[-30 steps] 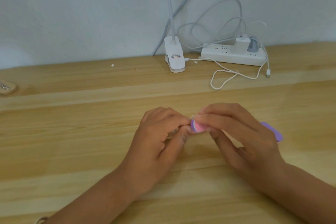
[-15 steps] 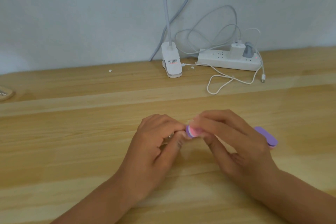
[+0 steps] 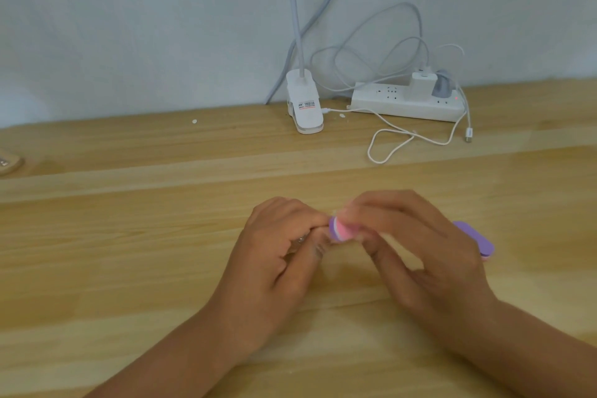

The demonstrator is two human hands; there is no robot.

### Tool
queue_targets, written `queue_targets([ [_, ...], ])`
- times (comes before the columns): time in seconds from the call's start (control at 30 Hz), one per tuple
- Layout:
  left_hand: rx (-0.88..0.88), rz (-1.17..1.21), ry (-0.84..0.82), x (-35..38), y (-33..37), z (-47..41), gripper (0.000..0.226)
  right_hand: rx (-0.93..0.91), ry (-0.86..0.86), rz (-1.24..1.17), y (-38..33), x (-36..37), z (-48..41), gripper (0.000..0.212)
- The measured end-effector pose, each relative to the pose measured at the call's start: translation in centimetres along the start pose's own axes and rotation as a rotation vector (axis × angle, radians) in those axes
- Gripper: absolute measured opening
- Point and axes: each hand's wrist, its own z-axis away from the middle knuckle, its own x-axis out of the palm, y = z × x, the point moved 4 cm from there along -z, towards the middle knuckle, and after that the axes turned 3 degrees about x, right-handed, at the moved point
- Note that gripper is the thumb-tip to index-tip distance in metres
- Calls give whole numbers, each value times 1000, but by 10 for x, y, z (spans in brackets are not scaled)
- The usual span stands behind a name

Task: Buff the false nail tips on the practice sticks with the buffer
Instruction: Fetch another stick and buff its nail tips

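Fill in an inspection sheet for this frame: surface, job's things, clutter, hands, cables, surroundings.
Surface: pale wooden table, planked.
Job's things: buffer, pink and purple, its end at the left fingertips; stick mostly hidden, only a glint shows; nail tip not visible.
Clutter: white crumbs; unclear object at the left edge.
Hands: left hand curled round the stick; right hand pinches the buffer.
Cables: white cable lies in a loose loop in front of the power strip; more loops hang against the wall.
Surroundings: lamp clip at the table's back; white wall.
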Motion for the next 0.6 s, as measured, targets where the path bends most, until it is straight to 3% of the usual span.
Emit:
queue_targets([
  [0.1, 1, 16, 4, -2, -1, 2, 22, -79, -52, -2, -7, 6, 4, 29],
  [0.2, -45, 45, 10, -2, -4, 1, 23, -12, -16, 32, 2, 2, -1, 27],
  [0.3, -26, 58, 20, -1, -1, 1, 22, -65, -20, -8, -6, 4, 3, 22],
  [0.47, -43, 85, 7, -1, -2, 2, 20, 7, 27, 29, 3, -1, -1, 27],
  [0.6, -46, 96, 26, -3, -3, 2, 21, -58, -3, -10, -6, 2, 2, 27],
])
